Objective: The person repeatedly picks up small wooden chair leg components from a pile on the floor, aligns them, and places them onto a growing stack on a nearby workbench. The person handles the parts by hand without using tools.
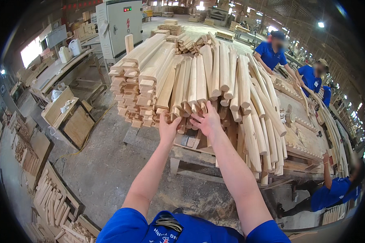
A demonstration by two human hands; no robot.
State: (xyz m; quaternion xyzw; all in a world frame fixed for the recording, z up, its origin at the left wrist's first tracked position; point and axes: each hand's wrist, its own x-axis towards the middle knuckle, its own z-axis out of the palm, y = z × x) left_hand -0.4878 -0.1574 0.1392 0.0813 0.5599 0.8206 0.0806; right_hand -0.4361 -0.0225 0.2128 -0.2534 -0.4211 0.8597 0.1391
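Long, pale wooden slats with rounded ends lie in a large pile in front of me, their near ends pointing my way. My left hand (168,128) is at the end of a flat wooden slat (166,97), thumb and fingers apart and touching the wood. Just to its right, my right hand (209,122) reaches the ends of some narrower slats (201,81) with its fingers spread. Some fingertips are hidden against the wood. Between my hands, several slat ends stick out. To the left is a neat stack of thicker pieces (146,83) with stepped ends.
The pile rests on a low wooden stand (196,156). A grey electrical cabinet (119,28) stands behind at left, near a workbench (59,71) with white jugs. Co-workers in blue (271,54) handle curved wood at right. Another person (332,192) is at lower right.
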